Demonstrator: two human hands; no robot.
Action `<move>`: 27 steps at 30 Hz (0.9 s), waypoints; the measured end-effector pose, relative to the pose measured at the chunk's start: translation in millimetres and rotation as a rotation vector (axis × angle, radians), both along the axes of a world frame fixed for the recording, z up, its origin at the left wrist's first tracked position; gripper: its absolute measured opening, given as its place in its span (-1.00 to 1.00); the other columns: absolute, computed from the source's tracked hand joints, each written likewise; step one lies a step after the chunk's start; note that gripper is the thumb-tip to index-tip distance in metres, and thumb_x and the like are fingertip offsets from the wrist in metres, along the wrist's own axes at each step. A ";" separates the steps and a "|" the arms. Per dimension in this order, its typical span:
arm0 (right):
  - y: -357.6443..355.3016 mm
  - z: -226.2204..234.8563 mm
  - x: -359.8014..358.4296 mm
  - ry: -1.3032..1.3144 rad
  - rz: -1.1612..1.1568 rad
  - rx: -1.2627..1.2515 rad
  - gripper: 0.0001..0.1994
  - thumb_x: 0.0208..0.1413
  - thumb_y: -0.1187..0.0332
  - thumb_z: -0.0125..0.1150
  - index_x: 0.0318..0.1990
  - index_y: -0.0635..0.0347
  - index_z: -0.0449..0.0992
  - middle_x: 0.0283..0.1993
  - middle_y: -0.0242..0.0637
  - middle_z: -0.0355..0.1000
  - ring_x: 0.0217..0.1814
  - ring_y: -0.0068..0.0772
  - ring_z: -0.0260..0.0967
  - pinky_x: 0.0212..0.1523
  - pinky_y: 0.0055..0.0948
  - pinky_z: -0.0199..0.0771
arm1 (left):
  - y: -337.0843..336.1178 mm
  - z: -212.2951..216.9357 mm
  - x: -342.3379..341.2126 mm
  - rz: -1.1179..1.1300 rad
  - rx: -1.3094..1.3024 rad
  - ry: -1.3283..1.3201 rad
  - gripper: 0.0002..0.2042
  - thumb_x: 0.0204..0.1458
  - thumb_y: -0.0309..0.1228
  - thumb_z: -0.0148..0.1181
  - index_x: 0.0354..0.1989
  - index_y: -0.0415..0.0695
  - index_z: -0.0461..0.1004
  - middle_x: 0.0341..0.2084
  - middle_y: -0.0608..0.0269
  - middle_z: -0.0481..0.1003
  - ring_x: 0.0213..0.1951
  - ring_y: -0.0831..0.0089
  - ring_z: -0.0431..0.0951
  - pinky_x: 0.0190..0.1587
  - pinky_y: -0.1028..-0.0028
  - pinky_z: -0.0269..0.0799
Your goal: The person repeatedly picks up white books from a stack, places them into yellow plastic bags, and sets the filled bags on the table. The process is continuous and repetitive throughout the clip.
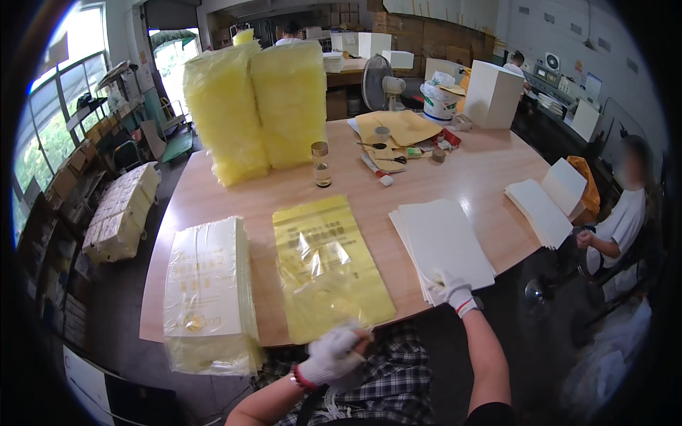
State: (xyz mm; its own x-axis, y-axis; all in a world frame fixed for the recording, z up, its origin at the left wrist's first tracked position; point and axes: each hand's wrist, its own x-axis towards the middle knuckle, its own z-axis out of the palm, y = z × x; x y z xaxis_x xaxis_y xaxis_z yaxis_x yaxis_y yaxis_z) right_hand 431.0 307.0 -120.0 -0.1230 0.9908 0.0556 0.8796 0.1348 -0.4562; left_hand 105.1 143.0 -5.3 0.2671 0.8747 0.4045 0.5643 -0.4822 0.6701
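A flat yellow plastic bag (329, 266) lies on the wooden table (462, 170) in front of me. My left hand (332, 356), in a white glove, grips the bag's near edge at the table's front. My right hand (453, 290), also gloved, rests on the near corner of a stack of white sheets (440, 245) to the right of the bag. A pile of filled pale yellow bags (208, 295) sits to the left of the flat bag.
Two tall stacks of yellow bags (256, 106) stand at the back, with a small glass jar (322, 165) beside them. Further right lie brown envelopes (401, 128), scissors, a fan (375, 82), a white box (491, 94) and another white stack (543, 202). A seated person (621, 220) is at the right.
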 end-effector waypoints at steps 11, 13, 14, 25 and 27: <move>-128.4 50.6 -83.8 0.321 0.852 0.125 -0.73 -0.03 0.14 0.07 -0.34 0.14 0.50 -0.42 -0.12 0.45 -0.33 -0.18 0.41 -0.30 -0.27 0.39 | 32.4 -127.6 63.3 -0.065 -1.357 -1.098 -0.65 0.03 -0.44 0.00 0.02 -0.22 0.26 -0.08 0.13 0.38 -0.03 0.34 0.39 0.05 0.37 0.32; -110.0 -51.6 -12.4 0.399 0.429 -0.079 -0.74 0.04 0.20 0.01 -0.29 0.18 0.48 -0.35 -0.22 0.45 -0.32 -0.29 0.40 -0.27 -0.40 0.41 | 20.8 -122.8 40.7 -0.182 -1.256 -0.950 -0.60 0.02 -0.43 0.02 0.05 -0.28 0.23 -0.06 0.10 0.36 -0.04 0.38 0.40 0.04 0.39 0.32; -101.3 -117.4 30.1 0.161 0.225 0.137 -0.75 0.08 0.23 -0.03 -0.25 0.21 0.47 -0.29 -0.29 0.44 -0.32 -0.36 0.39 -0.26 -0.47 0.42 | 20.2 -102.7 33.1 -0.235 -1.235 -0.852 -0.57 0.00 -0.43 0.03 0.07 -0.29 0.21 -0.06 0.11 0.36 -0.05 0.38 0.40 0.01 0.40 0.33; -144.9 -62.6 -135.3 1.167 -0.376 -0.141 -0.63 -0.13 0.39 0.27 -0.15 0.41 0.41 -0.27 -0.15 0.48 -0.31 -0.32 0.45 -0.31 -0.43 0.46 | -29.4 -108.0 63.4 -0.051 -0.206 0.501 -0.29 -0.26 -0.05 0.13 0.07 -0.23 0.16 0.06 -0.17 0.17 -0.04 -0.19 0.28 -0.06 -0.03 0.24; -142.2 -37.8 -121.2 1.005 -0.280 -0.063 -0.66 -0.12 0.40 0.27 -0.18 0.40 0.43 -0.33 -0.23 0.49 -0.35 -0.38 0.45 -0.35 -0.47 0.46 | -4.2 -21.7 42.7 -0.082 -0.670 0.353 -0.39 -0.19 -0.19 0.17 0.11 -0.03 0.19 0.06 -0.01 0.23 0.03 -0.10 0.27 -0.04 0.06 0.30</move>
State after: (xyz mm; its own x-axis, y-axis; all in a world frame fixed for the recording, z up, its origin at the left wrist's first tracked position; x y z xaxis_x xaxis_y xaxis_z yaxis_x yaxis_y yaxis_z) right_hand 309.8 164.8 -157.8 0.1858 0.9815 -0.0473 0.0869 -0.0643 -0.9941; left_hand 147.8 138.7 -27.0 0.3567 0.8750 -0.3273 0.7793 -0.0854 0.6208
